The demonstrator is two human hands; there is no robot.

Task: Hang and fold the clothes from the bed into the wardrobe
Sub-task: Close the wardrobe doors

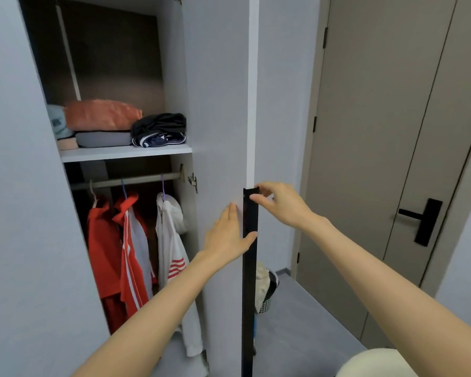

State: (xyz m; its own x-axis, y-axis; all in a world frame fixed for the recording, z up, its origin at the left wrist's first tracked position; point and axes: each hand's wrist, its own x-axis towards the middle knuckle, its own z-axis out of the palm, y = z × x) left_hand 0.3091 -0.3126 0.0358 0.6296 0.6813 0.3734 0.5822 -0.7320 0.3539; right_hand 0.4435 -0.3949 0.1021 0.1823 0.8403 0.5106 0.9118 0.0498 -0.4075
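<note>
The wardrobe stands open, its right door (pixel 218 104) swung toward me. My left hand (pixel 226 235) lies flat on the door's inner face, thumb against the long black handle strip (pixel 249 281) on its edge. My right hand (pixel 280 204) pinches the top of that strip with curled fingers. On the shelf (pixel 125 153) lie folded clothes: an orange pile (pixel 101 115), a grey piece (pixel 104 139) and a dark bundle (pixel 159 127). Below, a red garment (pixel 104 248), a red-and-white jacket (pixel 132 257) and a white hoodie (pixel 172 248) hang on the rail (pixel 136 179).
The left wardrobe door (pixel 19 200) fills the left side. A beige room door (pixel 378 159) with a black lever handle (pixel 422 221) stands at the right. A laundry basket (pixel 267 289) with clothes sits on the grey floor behind the open door.
</note>
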